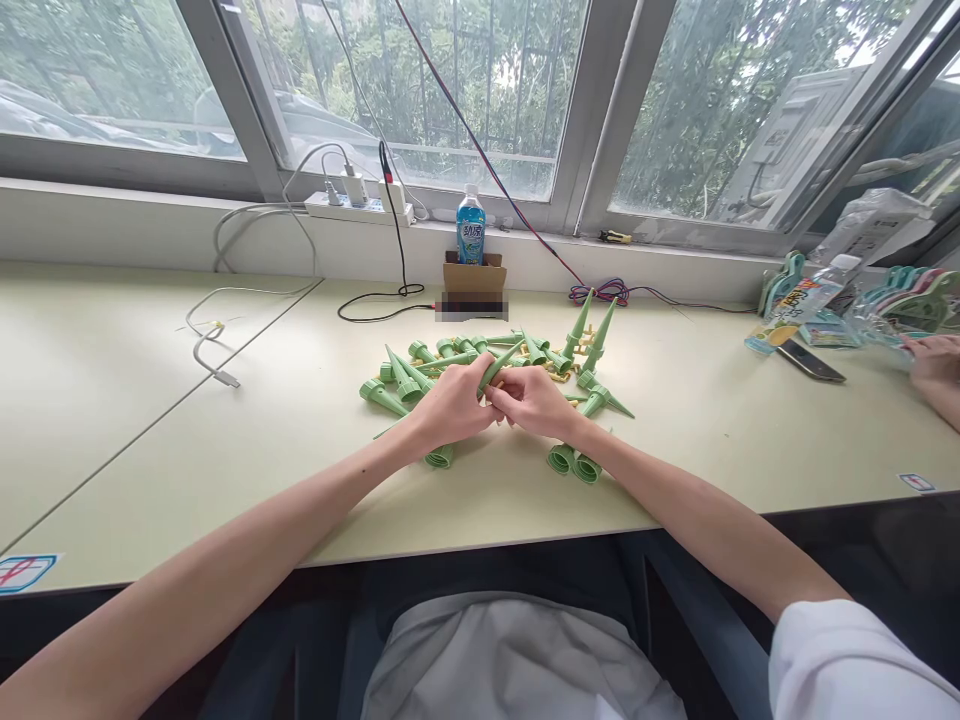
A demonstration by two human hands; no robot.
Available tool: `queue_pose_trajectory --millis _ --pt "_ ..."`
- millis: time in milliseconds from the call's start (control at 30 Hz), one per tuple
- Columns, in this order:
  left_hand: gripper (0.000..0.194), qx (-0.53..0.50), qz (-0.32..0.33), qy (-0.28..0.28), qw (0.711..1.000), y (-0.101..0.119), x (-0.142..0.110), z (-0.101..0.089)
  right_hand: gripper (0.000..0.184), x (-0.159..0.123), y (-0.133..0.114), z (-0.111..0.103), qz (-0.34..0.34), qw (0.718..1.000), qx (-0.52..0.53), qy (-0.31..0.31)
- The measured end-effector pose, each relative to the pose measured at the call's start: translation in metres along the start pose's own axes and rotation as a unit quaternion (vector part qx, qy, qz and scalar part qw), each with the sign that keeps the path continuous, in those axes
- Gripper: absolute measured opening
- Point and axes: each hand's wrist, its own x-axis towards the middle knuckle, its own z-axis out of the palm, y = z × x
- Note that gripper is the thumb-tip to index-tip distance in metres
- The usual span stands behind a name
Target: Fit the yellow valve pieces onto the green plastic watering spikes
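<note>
A green plastic watering spike (pixel 499 366) is held in my left hand (pixel 452 404), its pointed end up and to the right. My right hand (pixel 538 402) meets it at the lower end, fingers pinched together; what lies between them is hidden. Around both hands are several more green watering spikes (pixel 405 375), most lying on their sides. Two spikes (pixel 577 328) stand point up behind my right hand. Small yellow plastic parts (pixel 561 377) lie among the pile. Two open threaded ends (pixel 587 468) show below my right wrist.
A blue bottle (pixel 471 228) stands in a cardboard box (pixel 474 275) by the window. Cables (pixel 405 290) and a power strip (pixel 358 208) are at the back left. To the right are a phone (pixel 811 361), a clear bottle (pixel 806 300), plastic-wrapped items and another person's hand (pixel 937 365).
</note>
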Motion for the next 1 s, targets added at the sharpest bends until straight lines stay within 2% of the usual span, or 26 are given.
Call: queue_pose_trajectory --millis 1000 --pt "0.026 0.022 0.004 -0.002 1.000 -0.0017 0.0009 0.0014 0.021 -0.0009 0.0000 0.0006 0.006 0.999 -0.038 0.001"
